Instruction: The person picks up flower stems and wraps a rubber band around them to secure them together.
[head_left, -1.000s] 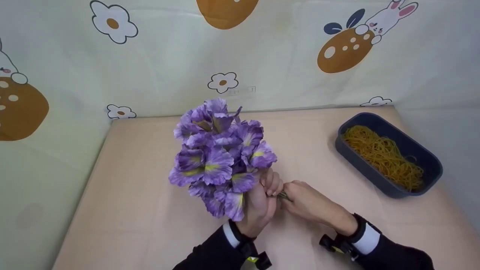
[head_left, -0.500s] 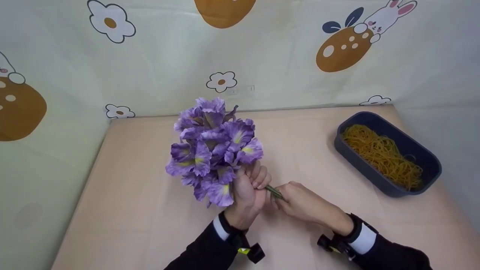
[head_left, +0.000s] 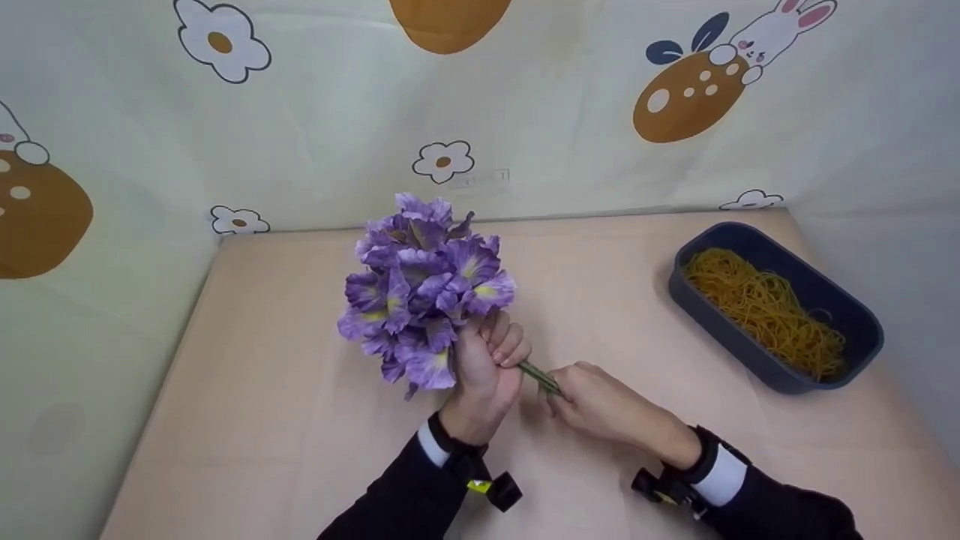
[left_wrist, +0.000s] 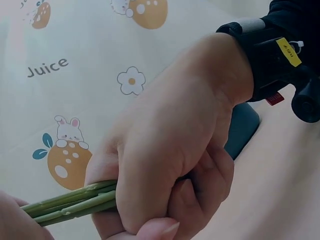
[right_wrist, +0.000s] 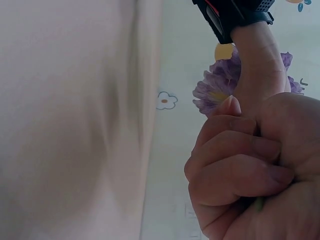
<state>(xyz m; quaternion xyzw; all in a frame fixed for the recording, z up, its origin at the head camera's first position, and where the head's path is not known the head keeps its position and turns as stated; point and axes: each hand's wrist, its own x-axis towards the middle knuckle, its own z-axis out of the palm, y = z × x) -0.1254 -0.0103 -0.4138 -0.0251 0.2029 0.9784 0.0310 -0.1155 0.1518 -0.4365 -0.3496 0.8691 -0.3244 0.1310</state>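
Observation:
A bunch of purple flowers (head_left: 427, 289) with yellow streaks leans up and to the left in the head view. Just below the blooms, my left hand (head_left: 491, 367) grips the bunched stems. Farther down, my right hand (head_left: 600, 397) has its fingers curled round the lower stem ends. A short length of green stems (head_left: 538, 377) shows between the two hands. The left wrist view shows several stems (left_wrist: 70, 204) lying side by side where they enter the right fist. Some petals (right_wrist: 220, 82) appear behind the hands in the right wrist view.
A dark blue tub (head_left: 701, 322) on the right of the table (head_left: 285, 390) holds a heap of yellow rubber bands (head_left: 765, 311). A pale printed cloth (head_left: 322, 112) stands as a wall behind and at both sides.
The left hand has shifted up and to the left with the flowers, away from the right hand. More of the green stems now shows between them. The right hand has barely moved.

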